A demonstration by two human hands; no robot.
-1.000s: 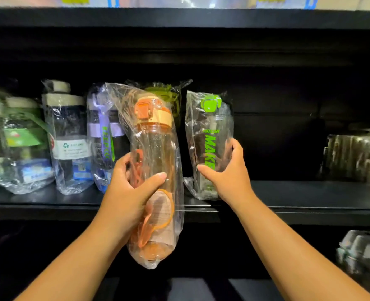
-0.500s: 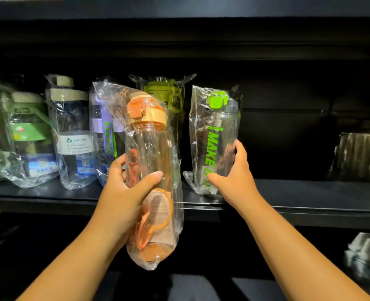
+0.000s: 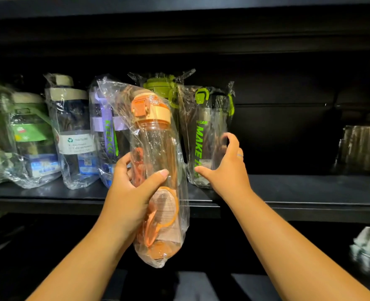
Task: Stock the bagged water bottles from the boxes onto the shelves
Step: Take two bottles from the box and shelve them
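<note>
Two grips: left hand [image 3: 129,192], orange bottle [image 3: 156,144]; right hand [image 3: 229,170], green-lettered bottle [image 3: 205,131]; far-right goods [image 3: 364,146] blurred

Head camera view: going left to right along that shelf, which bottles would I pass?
Green-labelled bottle, beige-capped NATURE bottle, purple-strapped KEEP bottle, orange bottle held in front of the shelf by the left hand, green-lettered MAKE bottle with the right hand round it, then dim wrapped goods at far right.
</note>
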